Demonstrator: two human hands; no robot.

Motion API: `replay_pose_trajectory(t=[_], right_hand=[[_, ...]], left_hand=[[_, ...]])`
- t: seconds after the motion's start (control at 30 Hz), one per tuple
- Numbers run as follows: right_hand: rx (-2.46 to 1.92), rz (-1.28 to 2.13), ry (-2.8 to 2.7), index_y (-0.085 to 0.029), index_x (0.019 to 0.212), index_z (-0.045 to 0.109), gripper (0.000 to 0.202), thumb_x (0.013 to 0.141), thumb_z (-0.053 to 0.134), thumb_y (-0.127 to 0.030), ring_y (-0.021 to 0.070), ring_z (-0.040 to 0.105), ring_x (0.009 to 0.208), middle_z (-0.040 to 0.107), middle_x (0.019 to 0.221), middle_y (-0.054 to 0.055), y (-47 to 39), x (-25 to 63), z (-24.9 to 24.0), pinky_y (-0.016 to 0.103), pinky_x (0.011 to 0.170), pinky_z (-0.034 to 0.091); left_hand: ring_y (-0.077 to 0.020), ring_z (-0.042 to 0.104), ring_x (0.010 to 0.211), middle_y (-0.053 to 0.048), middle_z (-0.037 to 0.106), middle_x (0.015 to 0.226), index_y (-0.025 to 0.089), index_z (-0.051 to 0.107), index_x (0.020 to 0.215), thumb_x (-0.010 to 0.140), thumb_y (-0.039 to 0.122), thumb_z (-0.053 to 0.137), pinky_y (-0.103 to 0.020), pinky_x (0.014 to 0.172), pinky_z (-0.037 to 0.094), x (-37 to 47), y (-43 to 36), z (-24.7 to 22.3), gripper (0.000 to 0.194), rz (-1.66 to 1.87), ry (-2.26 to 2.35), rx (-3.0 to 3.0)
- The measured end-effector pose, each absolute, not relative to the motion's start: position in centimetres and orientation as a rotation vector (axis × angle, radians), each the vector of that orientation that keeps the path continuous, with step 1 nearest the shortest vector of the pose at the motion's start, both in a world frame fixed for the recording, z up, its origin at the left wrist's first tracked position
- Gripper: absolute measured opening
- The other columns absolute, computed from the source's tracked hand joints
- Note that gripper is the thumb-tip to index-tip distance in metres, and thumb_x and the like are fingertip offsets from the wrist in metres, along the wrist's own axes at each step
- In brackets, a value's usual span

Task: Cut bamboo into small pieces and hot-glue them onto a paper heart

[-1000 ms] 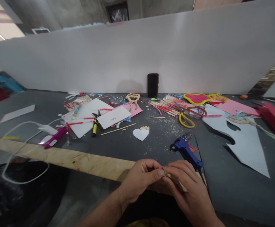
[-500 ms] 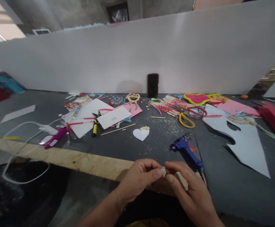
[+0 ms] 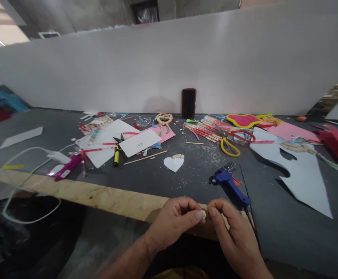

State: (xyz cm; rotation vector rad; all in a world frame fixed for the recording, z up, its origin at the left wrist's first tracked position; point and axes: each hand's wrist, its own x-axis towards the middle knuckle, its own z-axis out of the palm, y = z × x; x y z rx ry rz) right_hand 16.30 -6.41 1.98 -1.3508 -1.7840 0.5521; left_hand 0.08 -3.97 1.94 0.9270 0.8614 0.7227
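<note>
At the table's front edge, my left hand (image 3: 178, 217) pinches a small cream-coloured cluster (image 3: 203, 214) between thumb and forefinger. Close beside it, my right hand (image 3: 235, 228) has its thumb and forefinger pressed together; anything between those fingertips is too small or hidden to make out. Beyond both hands lies a white paper heart (image 3: 173, 164) with a row of little cream pieces (image 3: 178, 156) along its upper right edge. A blue glue gun (image 3: 230, 185) rests on its side past my right hand.
Yellow-handled scissors (image 3: 229, 147) lie near red-striped sticks (image 3: 205, 131). A phone (image 3: 188, 103) leans against the white partition (image 3: 122, 73). Yellow-handled pliers (image 3: 117, 155) touch a white card (image 3: 139, 143). Cut white paper (image 3: 308, 174) covers the right side; a purple-and-white device (image 3: 64, 167) sits left beside a white cable.
My right thumb and forefinger have come together and drawn slightly apart from the cluster in my left hand. The paper heart and glue gun stay put.
</note>
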Motion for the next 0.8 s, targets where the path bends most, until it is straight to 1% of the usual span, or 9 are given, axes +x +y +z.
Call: replay_pose_trajectory(t=[0.13,0.27,0.33,0.37,0.43,0.5,0.57,0.63,0.8], right_hand=[[-1.472,0.497,-1.613,-0.023,0.073,0.045,0.025,0.093,0.035,-0.033,0.0106,0.048,0.048,0.048,0.056,-0.004,-6.5,16.8,2.0,0.02,0.045,0.04],[-1.498,0.495,-1.471,-0.023,0.062,0.038,0.035,0.095,0.03,-0.033,0.0105,0.046,0.048,0.042,0.053,-0.003,-6.8,17.3,2.1,0.02,0.046,0.039],[-1.493,0.513,-1.502,-0.022,0.063,0.044,0.032,0.093,0.036,-0.032,0.0102,0.049,0.049,0.047,0.054,-0.003,-6.9,17.1,1.9,0.019,0.047,0.041],[-1.478,0.523,-1.529,-0.022,0.069,0.05,0.025,0.09,0.042,-0.032,0.0107,0.054,0.053,0.053,0.058,-0.002,-6.9,16.9,1.8,0.019,0.049,0.044],[-1.414,0.574,-1.573,-0.022,0.091,0.059,0.013,0.085,0.051,-0.03,0.0129,0.062,0.066,0.064,0.075,0.0,-6.9,16.4,1.4,0.02,0.058,0.05],[-1.341,0.652,-1.573,-0.022,0.113,0.055,0.033,0.08,0.057,-0.028,0.0144,0.065,0.077,0.067,0.09,0.003,-6.8,15.9,1.1,0.022,0.064,0.053],[-1.289,0.726,-1.562,-0.022,0.121,0.052,0.043,0.078,0.059,-0.026,0.0143,0.066,0.079,0.067,0.094,0.005,-6.6,15.4,1.1,0.022,0.065,0.054],[-1.25,0.769,-1.581,-0.022,0.119,0.054,0.042,0.077,0.061,-0.024,0.0138,0.065,0.078,0.066,0.094,0.005,-6.5,15.0,1.4,0.022,0.066,0.054],[-1.223,0.847,-1.628,-0.021,0.092,0.066,0.014,0.082,0.056,-0.025,0.0141,0.065,0.073,0.067,0.081,0.003,-6.3,14.9,2.0,0.022,0.063,0.053]], left_hand=[[-0.0086,0.053,0.06,-0.003,0.067,0.069,0.012,0.064,0.074,0.072,0.036,0.07,-0.02,0.062,0.039,-0.1,-4.0,1.6,0.024,0.788,0.911,0.886],[-0.0089,0.054,0.061,-0.004,0.068,0.069,0.013,0.065,0.075,0.07,0.037,0.072,-0.02,0.061,0.038,-0.2,-3.8,1.1,0.025,0.878,0.929,0.805],[-0.0089,0.055,0.063,-0.003,0.068,0.069,0.013,0.066,0.075,0.071,0.035,0.073,-0.02,0.063,0.039,-0.1,-3.8,0.9,0.024,0.914,0.913,0.772],[-0.0087,0.056,0.063,-0.003,0.068,0.069,0.013,0.066,0.075,0.07,0.034,0.073,-0.02,0.064,0.039,0.0,-3.8,0.9,0.023,0.925,0.903,0.759],[-0.0085,0.056,0.063,-0.002,0.068,0.069,0.013,0.066,0.076,0.071,0.033,0.073,-0.02,0.064,0.04,0.1,-3.9,0.8,0.021,0.937,0.882,0.735],[-0.0086,0.057,0.063,-0.002,0.068,0.069,0.013,0.066,0.076,0.071,0.031,0.073,-0.02,0.064,0.042,0.2,-4.0,0.8,0.02,0.936,0.859,0.718],[-0.0089,0.057,0.063,-0.002,0.068,0.07,0.013,0.066,0.076,0.071,0.03,0.073,-0.02,0.064,0.042,0.1,-4.2,0.9,0.02,0.928,0.84,0.715],[-0.0085,0.057,0.062,-0.001,0.067,0.07,0.012,0.066,0.076,0.071,0.029,0.073,-0.02,0.062,0.042,0.0,-4.3,1.1,0.019,0.918,0.833,0.725],[-0.0078,0.057,0.06,0.0,0.066,0.067,0.012,0.066,0.075,0.073,0.028,0.072,-0.02,0.06,0.043,-0.3,-4.4,1.1,0.018,0.895,0.824,0.705]])
